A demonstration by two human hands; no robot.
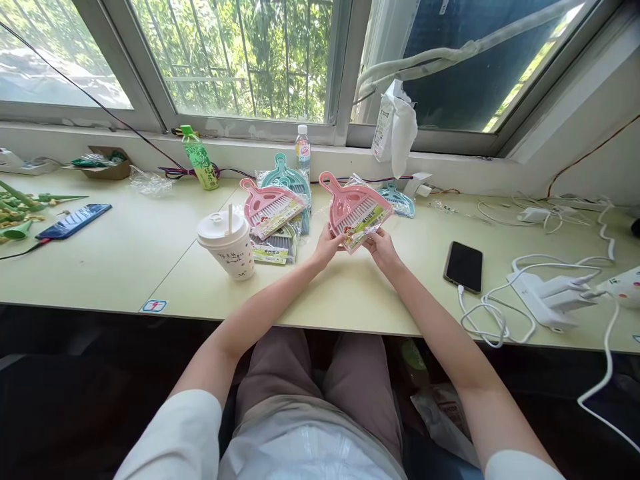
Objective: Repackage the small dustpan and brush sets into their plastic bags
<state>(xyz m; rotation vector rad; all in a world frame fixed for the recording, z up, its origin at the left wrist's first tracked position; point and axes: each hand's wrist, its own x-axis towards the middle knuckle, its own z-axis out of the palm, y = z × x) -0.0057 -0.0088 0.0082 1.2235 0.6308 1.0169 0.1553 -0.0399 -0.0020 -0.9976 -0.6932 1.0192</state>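
Note:
A pink dustpan and brush set [353,208] in clear wrapping is held up over the table, tilted, its handle toward the upper left. My left hand [329,245] grips its lower left edge, and my right hand [381,248] grips its lower right side. Just left of it lies a pile of wrapped sets: another pink one [273,207] on top, a teal one [286,175] behind and a grey-green one [275,248] at the front. One more teal set [399,200] rests behind my right hand.
A lidded paper cup [230,248] stands left of my left forearm. Two bottles [200,159] [303,147] are by the window. To the right lie a black phone [463,267], white cables and a power strip [537,300]. A blue phone [74,221] is far left.

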